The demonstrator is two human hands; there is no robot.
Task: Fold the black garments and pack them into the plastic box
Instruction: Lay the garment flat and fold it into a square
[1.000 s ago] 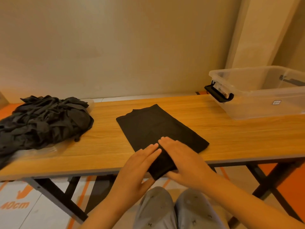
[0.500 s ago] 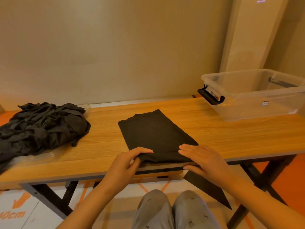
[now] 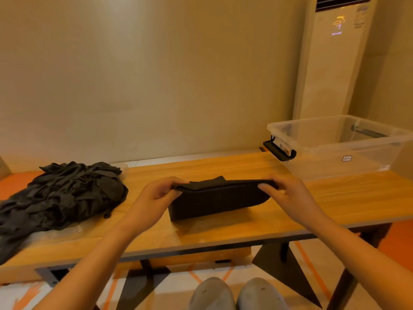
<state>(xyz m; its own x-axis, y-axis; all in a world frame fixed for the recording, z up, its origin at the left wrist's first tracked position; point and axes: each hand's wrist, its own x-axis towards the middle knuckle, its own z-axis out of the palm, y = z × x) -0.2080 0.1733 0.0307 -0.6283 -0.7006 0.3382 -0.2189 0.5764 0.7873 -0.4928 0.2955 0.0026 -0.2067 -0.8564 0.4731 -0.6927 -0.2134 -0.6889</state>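
Observation:
A folded black garment (image 3: 218,201) is lifted at its near edge above the middle of the wooden table (image 3: 257,222), its fold curling away from me. My left hand (image 3: 156,198) pinches its left end and my right hand (image 3: 288,193) pinches its right end. A heap of unfolded black garments (image 3: 60,195) lies at the table's left end. The clear plastic box (image 3: 348,148) with black latch handles stands open at the right end, and I see no garment inside it.
A crinkled clear plastic sheet (image 3: 55,231) lies under the heap. A tall white air conditioner (image 3: 335,59) stands behind the box against the wall. My knees (image 3: 237,294) are below the table's front edge.
Both hands took hold of the garment's near end, which hung over the table edge, and raised it up and away from me over the rest. The camera tilted upward.

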